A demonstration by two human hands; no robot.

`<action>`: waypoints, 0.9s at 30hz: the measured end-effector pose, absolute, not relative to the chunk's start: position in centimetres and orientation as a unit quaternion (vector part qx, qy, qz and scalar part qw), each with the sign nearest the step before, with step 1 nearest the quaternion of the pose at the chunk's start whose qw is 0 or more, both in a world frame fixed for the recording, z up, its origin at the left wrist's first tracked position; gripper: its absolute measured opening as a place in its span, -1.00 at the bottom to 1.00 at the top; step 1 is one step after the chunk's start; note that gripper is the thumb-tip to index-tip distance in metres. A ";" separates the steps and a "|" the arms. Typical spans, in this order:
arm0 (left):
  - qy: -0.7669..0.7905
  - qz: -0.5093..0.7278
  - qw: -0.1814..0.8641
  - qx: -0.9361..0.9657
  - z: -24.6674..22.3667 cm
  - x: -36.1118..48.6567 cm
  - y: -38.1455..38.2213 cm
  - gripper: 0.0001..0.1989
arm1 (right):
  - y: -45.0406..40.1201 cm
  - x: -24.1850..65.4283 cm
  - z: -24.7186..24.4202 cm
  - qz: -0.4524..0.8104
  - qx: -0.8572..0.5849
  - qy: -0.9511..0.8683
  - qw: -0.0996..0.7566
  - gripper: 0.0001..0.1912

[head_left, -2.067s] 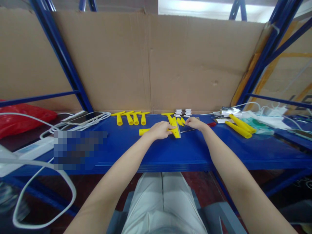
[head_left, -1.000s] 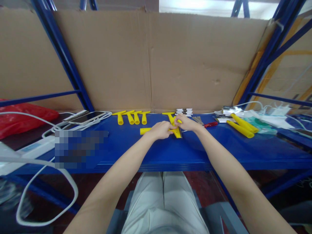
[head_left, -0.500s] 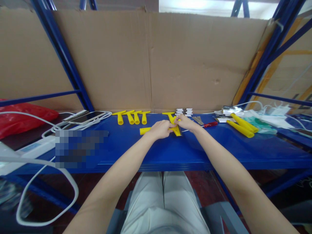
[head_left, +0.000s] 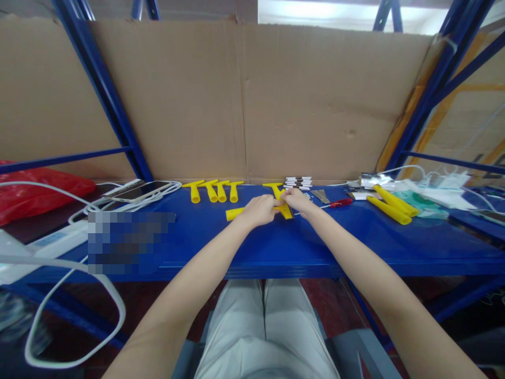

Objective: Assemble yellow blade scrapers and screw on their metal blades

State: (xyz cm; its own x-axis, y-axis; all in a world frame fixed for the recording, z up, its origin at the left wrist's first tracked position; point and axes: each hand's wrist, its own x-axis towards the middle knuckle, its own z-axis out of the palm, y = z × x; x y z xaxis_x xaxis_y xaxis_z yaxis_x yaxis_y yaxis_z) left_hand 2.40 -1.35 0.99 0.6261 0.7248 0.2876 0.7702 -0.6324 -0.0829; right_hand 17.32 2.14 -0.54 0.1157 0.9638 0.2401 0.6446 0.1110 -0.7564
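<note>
My left hand point(head_left: 260, 210) is wrapped round the handle of a yellow scraper point(head_left: 233, 213), which lies crosswise low over the blue table. The scraper's wide head shows between my hands, with a thin dark edge along it. My right hand point(head_left: 296, 201) is closed, its fingertips pressed against the head; anything small in them is hidden. Just behind stands another yellow T-shaped piece point(head_left: 273, 185), partly covered by my fingers. A screwdriver with a red handle point(head_left: 341, 202) lies right of my right hand, near some flat grey metal blades point(head_left: 321, 196).
Several yellow T-shaped handles point(head_left: 213, 192) line the back left. Black-and-white small packs point(head_left: 298, 182) are stacked behind my right hand. Two yellow tubes point(head_left: 389, 209) lie at right beside plastic wrap point(head_left: 428, 202). White cables point(head_left: 118, 300) and a phone point(head_left: 138, 192) are at left.
My right fingers have shifted slightly at the scraper's head. My left hand keeps its grip in nearly the same place.
</note>
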 end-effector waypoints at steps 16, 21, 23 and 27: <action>-0.444 -0.137 0.084 -0.882 0.8 2.4 -0.9 -0.62 | 1.7 16.6 -0.1 0.408 -0.579 -0.449 0.545 -0.76; -0.475 -0.163 0.070 -0.862 0.9 1.8 0.0 -0.62 | 0.6 17.0 1.0 0.575 -0.488 -0.500 0.425 -0.88; -0.475 -0.173 0.066 -0.860 0.9 1.6 0.2 -0.63 | 0.2 17.0 1.2 0.585 -0.482 -0.510 0.406 -0.86; -0.458 -0.198 0.073 -0.864 0.9 1.7 0.2 -0.55 | -0.1 16.8 1.4 0.564 -0.478 -0.522 0.425 -0.88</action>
